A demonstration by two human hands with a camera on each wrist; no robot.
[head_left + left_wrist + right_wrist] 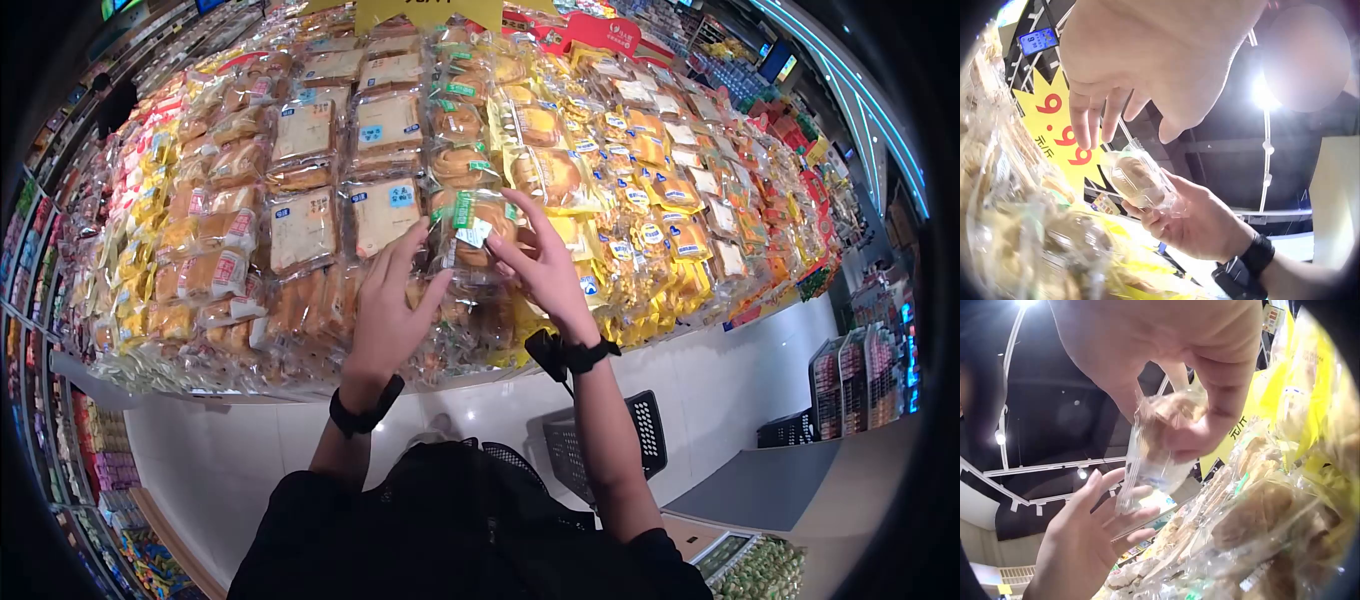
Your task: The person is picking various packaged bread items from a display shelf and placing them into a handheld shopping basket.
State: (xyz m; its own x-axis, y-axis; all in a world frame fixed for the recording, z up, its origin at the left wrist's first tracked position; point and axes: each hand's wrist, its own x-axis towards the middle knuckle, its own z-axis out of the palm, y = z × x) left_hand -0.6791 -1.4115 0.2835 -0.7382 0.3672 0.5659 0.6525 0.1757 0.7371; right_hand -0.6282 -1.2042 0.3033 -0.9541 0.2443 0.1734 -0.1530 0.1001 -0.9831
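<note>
A clear-wrapped bread pack (466, 228) with a green and white label is held over the display by the right hand (545, 270), thumb on its near side. In the left wrist view the right hand (1194, 222) grips the pack (1138, 181) from its right side. The right wrist view shows the right hand (1172, 356) pinching the wrapper (1163, 434) between thumb and fingers. The left hand (392, 310), its fingers extended, is at the pack's left; in the left wrist view a gap shows between that hand (1141, 69) and the pack.
Wrapped breads fill the display, with flat square packs (385, 215) at the left and yellow packs (550, 180) at the right. A yellow price sign (1060, 125) hangs behind. A dark basket (572, 450) stands on the floor below, beside the person. Shelves (30, 290) line the left.
</note>
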